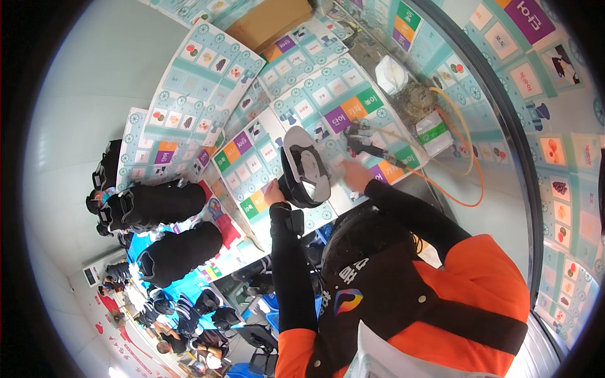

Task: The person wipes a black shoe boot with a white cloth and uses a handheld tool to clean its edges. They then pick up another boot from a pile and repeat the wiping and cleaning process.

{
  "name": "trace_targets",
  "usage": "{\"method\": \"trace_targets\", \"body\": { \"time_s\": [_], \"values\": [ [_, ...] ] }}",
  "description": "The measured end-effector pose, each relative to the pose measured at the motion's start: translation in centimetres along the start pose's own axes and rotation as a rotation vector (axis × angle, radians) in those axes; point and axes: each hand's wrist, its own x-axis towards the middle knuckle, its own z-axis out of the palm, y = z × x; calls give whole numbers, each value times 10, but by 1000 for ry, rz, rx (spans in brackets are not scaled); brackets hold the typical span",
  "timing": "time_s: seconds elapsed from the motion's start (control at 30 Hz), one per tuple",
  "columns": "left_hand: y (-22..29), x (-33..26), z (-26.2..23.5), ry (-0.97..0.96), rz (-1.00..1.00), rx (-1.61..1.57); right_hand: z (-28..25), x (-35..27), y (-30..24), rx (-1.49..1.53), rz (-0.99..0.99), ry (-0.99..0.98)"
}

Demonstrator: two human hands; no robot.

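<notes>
A black and light-grey cap (307,169) is tilted over the patterned table, its pale inner side partly showing. My left hand (275,193) is closed on the black edge at its left side. My right hand (357,176) is just to the right of the cap, apart from it, and blurred by motion; its fingers cannot be made out. Beyond the right hand a dark spray gun (365,143) lies on the table, joined to an orange hose (482,183).
Black caps in long nested stacks (157,205) stand at the left. A cardboard box (270,22) sits at the back. A green-and-white box (433,133) and a yellowish hose (467,120) are at the right. People (167,343) are at lower left.
</notes>
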Motion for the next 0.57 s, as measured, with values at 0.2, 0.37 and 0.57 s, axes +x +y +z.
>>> {"method": "trace_targets", "body": {
  "time_s": [0.2, 0.37, 0.57],
  "values": [
    [-51, 42, -5, -160, 1, -340, -52, 49, 3, -592, 41, 270],
    [33, 27, 1, -287, 207, 246, -72, 44, 63, -637, -21, 116],
    [24, 33, -16, -147, -214, -214, -108, 22, -26, 275, 68, -199]
  ]
}}
